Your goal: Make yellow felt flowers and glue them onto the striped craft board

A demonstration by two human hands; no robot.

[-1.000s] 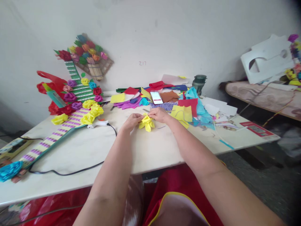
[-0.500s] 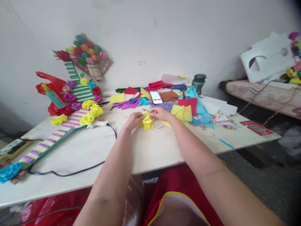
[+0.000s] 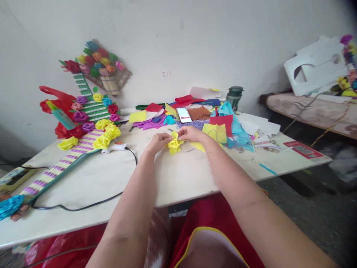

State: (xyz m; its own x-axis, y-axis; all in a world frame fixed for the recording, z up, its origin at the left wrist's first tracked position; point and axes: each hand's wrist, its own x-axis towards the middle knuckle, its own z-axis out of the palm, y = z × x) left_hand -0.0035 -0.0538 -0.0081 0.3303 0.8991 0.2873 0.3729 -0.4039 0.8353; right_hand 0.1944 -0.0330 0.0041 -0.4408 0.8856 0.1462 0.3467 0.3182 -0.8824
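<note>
Between my two hands a yellow paper flower (image 3: 174,146) is held just above the table (image 3: 181,175), its petals crumpled and facing me. My left hand (image 3: 161,140) pinches its left side with thumb and fingertips. On the upper right of the flower my right hand (image 3: 189,133) has its fingers closed at the petals. What exactly lies between the fingertips is too small to see. To the right of the flower lies a yellow crepe paper sheet (image 3: 219,133), partly under my right wrist.
Stacks of coloured paper, a phone (image 3: 184,115) and a dark green bottle (image 3: 234,97) line the back. At left are a white glue gun (image 3: 115,148) with a black cord, several yellow flowers (image 3: 107,136) and a striped panel (image 3: 63,163). A blue strip (image 3: 267,169) lies near the right edge.
The view has shifted slightly. Both hands remain at the yellow flower in nearly the same place, with the fingers still closed on it.
</note>
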